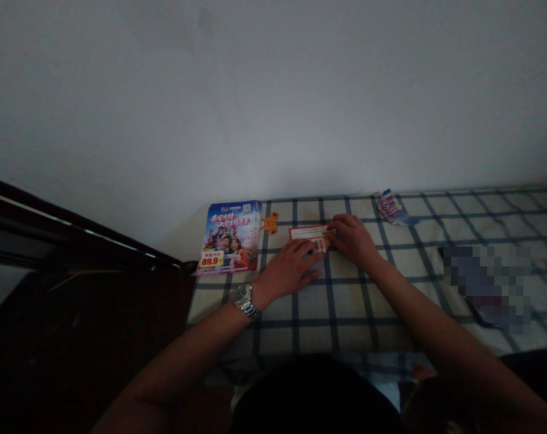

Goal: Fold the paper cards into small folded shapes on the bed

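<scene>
A small folded paper flyer (300, 231), white with a red border and an orange patch with digits, lies on the checked cloth. My left hand (286, 268), with a metal watch at the wrist, rests on its near side with fingers stretched out. At the flyer's right end, the thumb and fingers of my right hand (351, 240) are pinched together on the paper. Part of the flyer is hidden under both hands. Left of them lies a neat stack of blue and pink printed flyers (225, 232).
The checked cloth (273, 316) covers a surface that meets a pale wall (273, 108). An orange bear figure (269, 223) lies beside the stack. A crumpled or folded printed paper (393, 211) is at the back right. A dark flat object (474, 289), blurred out, lies at the right.
</scene>
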`<control>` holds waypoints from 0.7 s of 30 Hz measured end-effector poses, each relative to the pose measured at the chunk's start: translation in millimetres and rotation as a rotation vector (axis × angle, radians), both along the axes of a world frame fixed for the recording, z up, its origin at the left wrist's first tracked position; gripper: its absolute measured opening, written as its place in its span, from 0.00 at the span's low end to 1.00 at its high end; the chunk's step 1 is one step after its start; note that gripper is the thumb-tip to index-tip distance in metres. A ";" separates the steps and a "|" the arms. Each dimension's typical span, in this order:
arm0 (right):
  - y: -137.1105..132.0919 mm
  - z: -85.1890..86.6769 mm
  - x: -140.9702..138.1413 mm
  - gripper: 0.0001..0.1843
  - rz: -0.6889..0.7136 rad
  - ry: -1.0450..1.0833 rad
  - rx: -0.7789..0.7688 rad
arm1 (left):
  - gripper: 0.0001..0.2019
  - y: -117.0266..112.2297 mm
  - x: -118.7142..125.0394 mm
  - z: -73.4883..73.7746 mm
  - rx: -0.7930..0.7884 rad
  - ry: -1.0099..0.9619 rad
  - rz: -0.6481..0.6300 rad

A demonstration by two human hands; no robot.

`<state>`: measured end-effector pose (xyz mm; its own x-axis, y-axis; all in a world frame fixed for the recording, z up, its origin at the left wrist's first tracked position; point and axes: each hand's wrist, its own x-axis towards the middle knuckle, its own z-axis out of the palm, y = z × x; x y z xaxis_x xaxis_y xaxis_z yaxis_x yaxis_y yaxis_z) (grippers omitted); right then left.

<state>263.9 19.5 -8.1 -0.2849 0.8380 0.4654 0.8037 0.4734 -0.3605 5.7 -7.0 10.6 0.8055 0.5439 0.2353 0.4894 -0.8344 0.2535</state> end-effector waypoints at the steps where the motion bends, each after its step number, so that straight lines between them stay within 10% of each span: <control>1: -0.2 -1.7 -0.2 0.09 0.013 -0.005 -0.005 | 0.21 2.0 0.4 -0.2 0.007 0.001 -0.005; 21: -7.7 -10.7 -3.2 0.10 0.166 0.037 -0.001 | 0.20 19.0 0.9 9.8 0.013 -0.020 0.224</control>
<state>260.7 11.8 -18.7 -0.4019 0.7814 0.4773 0.7008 0.5980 -0.3889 6.6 12.0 20.5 0.6598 0.7057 0.2582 0.6581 -0.7085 0.2546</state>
